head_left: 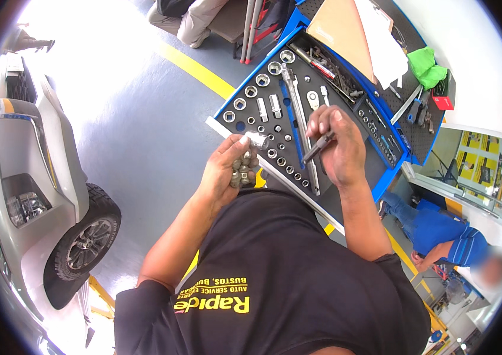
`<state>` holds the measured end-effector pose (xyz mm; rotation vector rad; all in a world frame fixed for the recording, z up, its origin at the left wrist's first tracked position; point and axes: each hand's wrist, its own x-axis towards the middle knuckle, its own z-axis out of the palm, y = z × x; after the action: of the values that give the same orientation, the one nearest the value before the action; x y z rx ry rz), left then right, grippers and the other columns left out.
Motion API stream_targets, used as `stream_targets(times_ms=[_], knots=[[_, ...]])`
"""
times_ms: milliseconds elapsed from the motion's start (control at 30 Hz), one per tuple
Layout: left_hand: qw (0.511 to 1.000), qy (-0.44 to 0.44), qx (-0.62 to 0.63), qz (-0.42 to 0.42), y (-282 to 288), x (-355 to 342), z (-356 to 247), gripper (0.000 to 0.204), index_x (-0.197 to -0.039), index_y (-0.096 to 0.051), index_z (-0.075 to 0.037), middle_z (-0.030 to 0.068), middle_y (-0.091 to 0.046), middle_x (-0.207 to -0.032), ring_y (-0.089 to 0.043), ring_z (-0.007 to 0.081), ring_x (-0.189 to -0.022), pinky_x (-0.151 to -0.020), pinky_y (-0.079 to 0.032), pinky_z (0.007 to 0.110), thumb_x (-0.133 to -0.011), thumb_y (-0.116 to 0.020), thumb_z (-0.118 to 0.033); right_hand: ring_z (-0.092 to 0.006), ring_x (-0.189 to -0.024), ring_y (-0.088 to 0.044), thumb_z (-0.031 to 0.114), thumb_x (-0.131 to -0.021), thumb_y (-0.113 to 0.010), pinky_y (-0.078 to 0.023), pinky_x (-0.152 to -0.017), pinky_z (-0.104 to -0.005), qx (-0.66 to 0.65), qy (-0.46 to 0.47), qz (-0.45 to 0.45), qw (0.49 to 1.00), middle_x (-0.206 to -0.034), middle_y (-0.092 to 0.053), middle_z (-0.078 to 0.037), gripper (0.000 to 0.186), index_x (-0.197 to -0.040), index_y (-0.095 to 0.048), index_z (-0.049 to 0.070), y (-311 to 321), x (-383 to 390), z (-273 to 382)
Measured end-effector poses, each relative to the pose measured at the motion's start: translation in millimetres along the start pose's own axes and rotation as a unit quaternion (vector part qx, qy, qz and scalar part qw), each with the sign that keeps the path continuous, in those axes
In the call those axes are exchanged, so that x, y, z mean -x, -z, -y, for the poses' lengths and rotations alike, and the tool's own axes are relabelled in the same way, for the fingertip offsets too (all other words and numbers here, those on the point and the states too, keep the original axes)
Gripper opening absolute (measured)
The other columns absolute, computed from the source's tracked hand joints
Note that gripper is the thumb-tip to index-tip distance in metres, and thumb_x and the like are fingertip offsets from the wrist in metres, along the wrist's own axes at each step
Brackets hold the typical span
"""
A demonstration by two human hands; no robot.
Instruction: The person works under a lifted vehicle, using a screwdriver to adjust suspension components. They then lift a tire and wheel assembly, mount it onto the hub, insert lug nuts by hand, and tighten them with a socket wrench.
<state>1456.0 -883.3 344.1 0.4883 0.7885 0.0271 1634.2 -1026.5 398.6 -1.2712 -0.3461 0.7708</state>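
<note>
My left hand (220, 167) is closed round a shiny chrome socket (257, 139) and several metal lug nuts (243, 171), at the near edge of an open tool drawer (289, 191). The socket sticks out past the thumb. Over the drawer, my right hand (344, 149) grips a short dark metal rod-like tool (318, 147), tilted down to the left; its exact kind is unclear. Below it, in the black foam insert, lie rows of chrome sockets (251, 92), a long chrome bar (299, 109) and a ratchet (313, 99).
Cardboard (343, 32), a green cloth (427, 68) and a red box (443, 97) lie on the blue tool cart. A silver vehicle with a black tyre (88, 242) stands to the left. A person in blue (440, 234) is at the right; another person's legs (195, 23) show at the top.
</note>
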Motion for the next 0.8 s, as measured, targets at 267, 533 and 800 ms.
stream_targets(times_ms=[267, 533, 800], knots=[[0.988, 0.119, 0.102, -0.014, -38, 8, 10, 0.023, -0.108, -0.057, -0.009, 0.0039, -0.061, -0.092, -0.062, 0.0163, -0.077, -0.054, -0.05, 0.028, -0.101, -0.061, -0.03, -0.0119, -0.049, -0.023, 0.033, -0.103, -0.041, -0.029, -0.056, -0.0331, -0.257, 0.026, 0.015, 0.966, -0.052, -0.028, 0.001, 0.045, -0.063, -0.034, 0.014, -24, -3, 12], [0.986, 0.151, 0.073, 0.026, -62, 29, 0, 0.022, -0.106, -0.056, -0.011, 0.0015, -0.057, -0.088, -0.055, 0.0133, -0.073, -0.057, -0.047, 0.027, -0.1, -0.061, -0.032, -0.011, -0.045, -0.017, 0.032, -0.102, -0.04, -0.024, -0.05, -0.032, -0.198, 0.143, 0.109, 0.964, -0.048, -0.023, 0.002, 0.043, -0.063, -0.034, 0.015, -10, -3, 20], [0.991, 0.127, 0.009, 0.047, -70, 28, -1, 0.02, -0.106, -0.055, -0.011, 0.0029, -0.056, -0.088, -0.054, 0.0143, -0.076, -0.059, -0.046, 0.028, -0.1, -0.061, -0.029, -0.0098, -0.044, -0.017, 0.031, -0.1, -0.044, -0.024, -0.049, -0.0296, -0.348, -0.003, -0.026, 0.937, -0.048, -0.022, 0.004, 0.044, -0.059, -0.032, 0.018, 6, -13, 35]])
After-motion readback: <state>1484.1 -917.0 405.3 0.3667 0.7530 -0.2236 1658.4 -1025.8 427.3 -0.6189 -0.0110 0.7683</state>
